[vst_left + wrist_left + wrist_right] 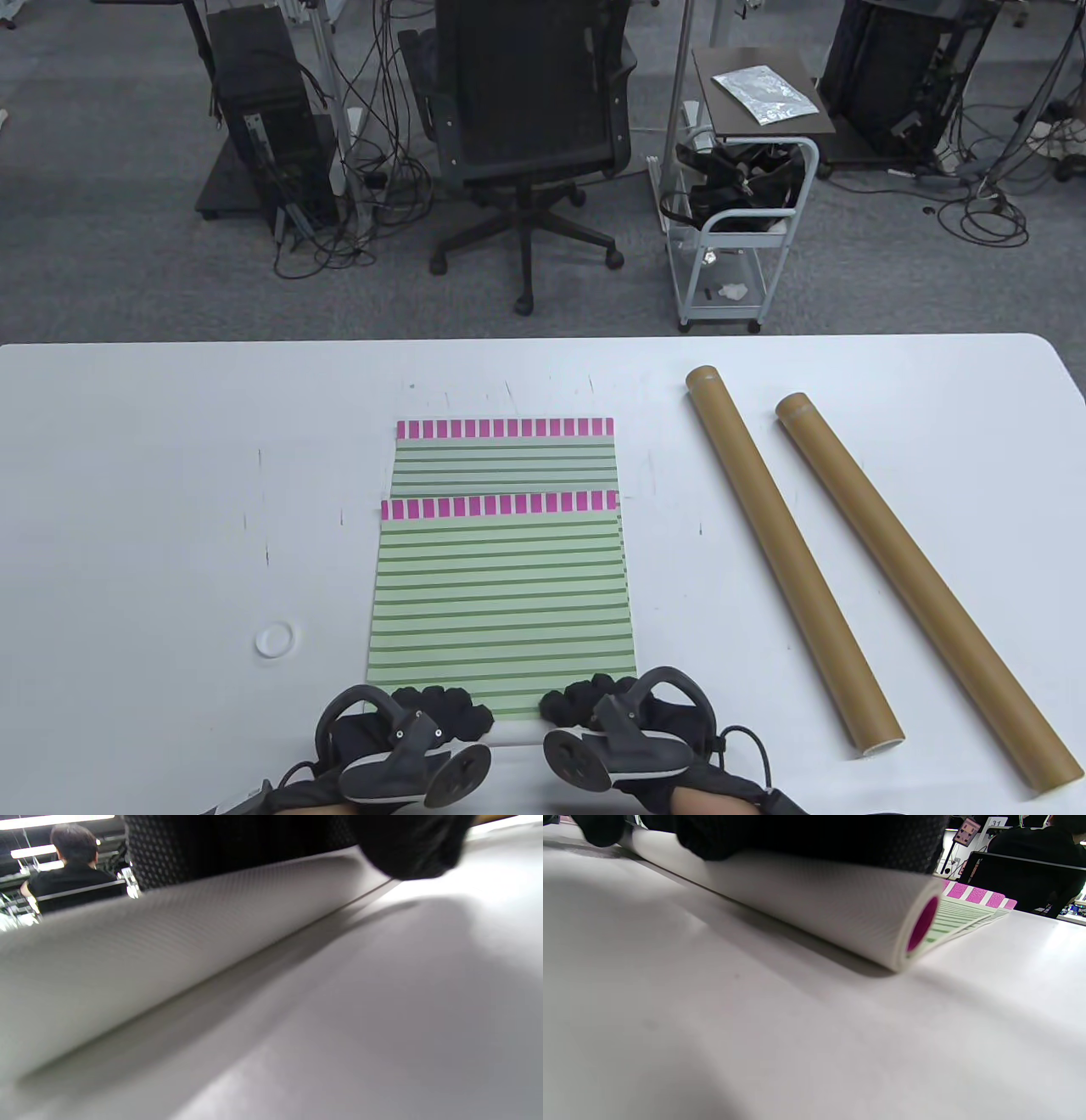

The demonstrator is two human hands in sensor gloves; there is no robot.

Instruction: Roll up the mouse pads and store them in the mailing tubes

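Both grips, left (pixel 424 722) and right (pixel 611 709), wear black textured gloves. Each carries a grey-black ringed tracker. Thin black cables trail behind.

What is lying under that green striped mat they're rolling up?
A second striped mat lies under the top mat, its pink-edged far end sticking out on the white table. How far it reaches toward the hands is covered by the top mat.

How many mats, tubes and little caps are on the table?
Striped mouse pads: 2, top one rolling under left hand and right hand, other beneath.
Brown mailing tubes: 2.
White cap: 1.
Total: 5.
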